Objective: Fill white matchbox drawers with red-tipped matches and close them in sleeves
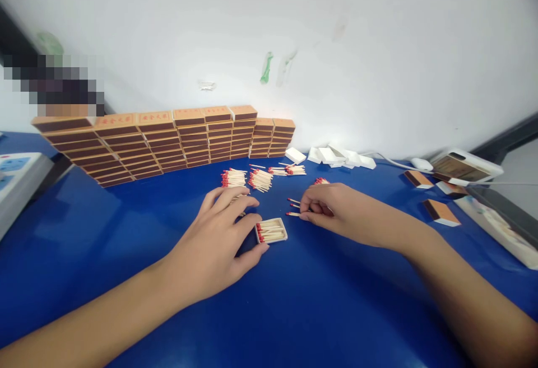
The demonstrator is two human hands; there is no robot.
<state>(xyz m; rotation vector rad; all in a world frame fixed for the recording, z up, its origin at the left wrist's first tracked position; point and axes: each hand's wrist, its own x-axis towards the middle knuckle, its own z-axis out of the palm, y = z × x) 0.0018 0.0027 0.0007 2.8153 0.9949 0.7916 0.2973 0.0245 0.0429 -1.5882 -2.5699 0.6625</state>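
A small white matchbox tray [286,232] lies on the blue table, with red-tipped matches in it. My left hand [216,239] holds the tray's left end between thumb and index finger, the other fingers spread out above it. To the right of the tray, my right hand [332,208] is closed in a pinch at a few matches [293,214], whose red heads stick out to the left. Behind my hands are loose piles of matches [261,180], and another match pile [321,181] is partly hidden by my right hand.
Stacked matchboxes [159,138] form a wall at the back left. White empty trays [336,155] lie against the wall. At right are loose matchboxes [441,212], a white cable [395,163] and a phone-like object [466,165]. A white power strip [21,177] stands at left.
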